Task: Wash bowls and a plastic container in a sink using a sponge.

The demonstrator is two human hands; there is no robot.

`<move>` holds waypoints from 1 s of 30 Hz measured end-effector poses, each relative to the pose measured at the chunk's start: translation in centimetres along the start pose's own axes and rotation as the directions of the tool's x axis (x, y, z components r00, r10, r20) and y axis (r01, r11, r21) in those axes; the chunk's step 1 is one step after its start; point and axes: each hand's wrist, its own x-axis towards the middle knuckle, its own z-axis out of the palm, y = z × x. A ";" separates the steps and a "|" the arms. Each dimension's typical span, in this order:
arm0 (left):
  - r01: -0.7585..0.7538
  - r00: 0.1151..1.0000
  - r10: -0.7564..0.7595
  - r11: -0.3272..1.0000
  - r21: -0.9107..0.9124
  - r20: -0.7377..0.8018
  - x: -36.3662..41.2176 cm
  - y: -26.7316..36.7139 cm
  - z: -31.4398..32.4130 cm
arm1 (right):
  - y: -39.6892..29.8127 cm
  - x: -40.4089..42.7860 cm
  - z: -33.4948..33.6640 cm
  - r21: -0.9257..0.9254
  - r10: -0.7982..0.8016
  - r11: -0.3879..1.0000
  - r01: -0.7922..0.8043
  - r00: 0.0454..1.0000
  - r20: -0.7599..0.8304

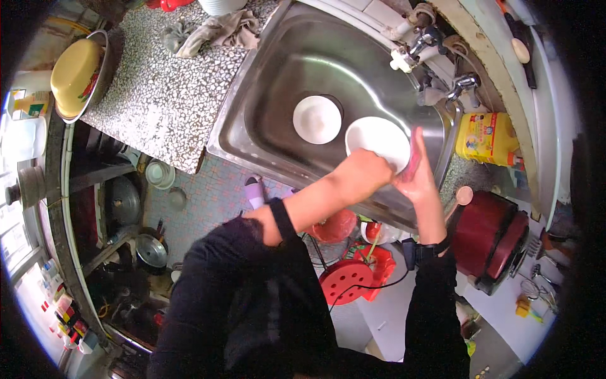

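A white bowl (378,139) is held tilted above the steel sink (284,52). My left hand (367,173) is closed at the bowl's near rim, its fingertips hidden. Along the bowl's right outer side lies my right hand (419,166), with its fingers stretched out. A pinkish patch shows at the right palm; I cannot tell whether it is skin or a cloth. Another white bowl (317,120) rests on the sink floor, partly over the drain.
Taps (416,47) stand behind the sink's right side. A yellow detergent bottle (487,139) and a dark red appliance (487,237) are at right. Crumpled cloths (218,35) lie on the terrazzo counter (156,85). A red perforated stool (348,281) stands below.
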 end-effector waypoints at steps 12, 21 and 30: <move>0.441 0.882 -0.455 0.888 0.130 0.121 3.8 -14.9 -3.0 | -0.9 7.4 -10.9 -0.697 -0.075 0.692 -0.188 0.942 -0.328; 0.654 0.678 -0.703 0.711 0.260 0.217 0.1 -24.3 2.2 | 0.3 10.2 -12.2 -0.888 -0.005 0.360 -0.285 0.952 -0.308; 0.744 0.544 -0.715 0.653 0.142 0.439 2.8 -17.9 -3.4 | -3.3 6.0 -7.9 -0.984 -0.260 0.156 -0.084 0.958 -0.123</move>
